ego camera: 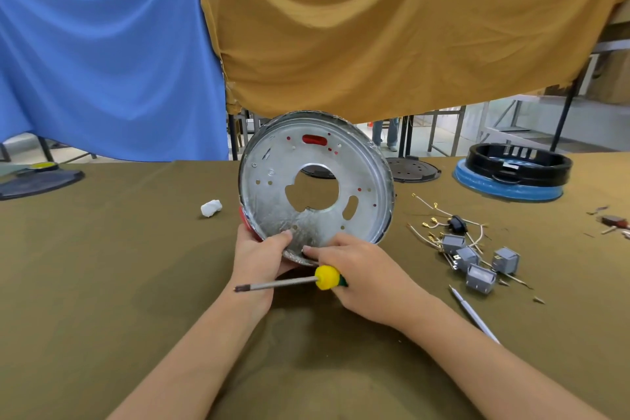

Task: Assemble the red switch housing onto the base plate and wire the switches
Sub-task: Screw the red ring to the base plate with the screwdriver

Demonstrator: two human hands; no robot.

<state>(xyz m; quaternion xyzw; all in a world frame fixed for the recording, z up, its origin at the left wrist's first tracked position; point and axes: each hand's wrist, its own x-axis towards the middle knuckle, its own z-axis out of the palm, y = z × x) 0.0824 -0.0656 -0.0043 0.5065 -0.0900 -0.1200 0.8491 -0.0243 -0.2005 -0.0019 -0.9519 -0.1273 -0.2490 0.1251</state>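
Blue and yellow cloths hang behind a worktop (pixel 136 283) covered in brown-green fabric. Both hands hold the round silver base plate (pixel 315 181) up on its edge, tilted so its flat face looks at the person. The left hand (pixel 260 257) grips the bottom rim with the thumb pressed on the metal face. The right hand (pixel 361 269) pinches the rim just beside it with its fingertips, and the same hand also keeps a screwdriver (pixel 296 281) tucked in the palm. The screwdriver has a yellow and green handle, and its long metal shaft lies flat and points left, across the left wrist, not at the plate. The red switch housing (pixel 244 220) sits behind the plate. Only bits of red show: a sliver at the lower left rim and some red through a slot and small holes near the top. So the housing looks placed on the plate already, but no screw can be seen. I think a screw comes next. For that, the tip must swing from pointing sideways to pointing straight at a hole in the plate face, and the right hand is the one to do it. The grey switches (pixel 480 266) and their wires (pixel 439 215) lie on the worktop well off to the right, nearer the right hand, untouched.
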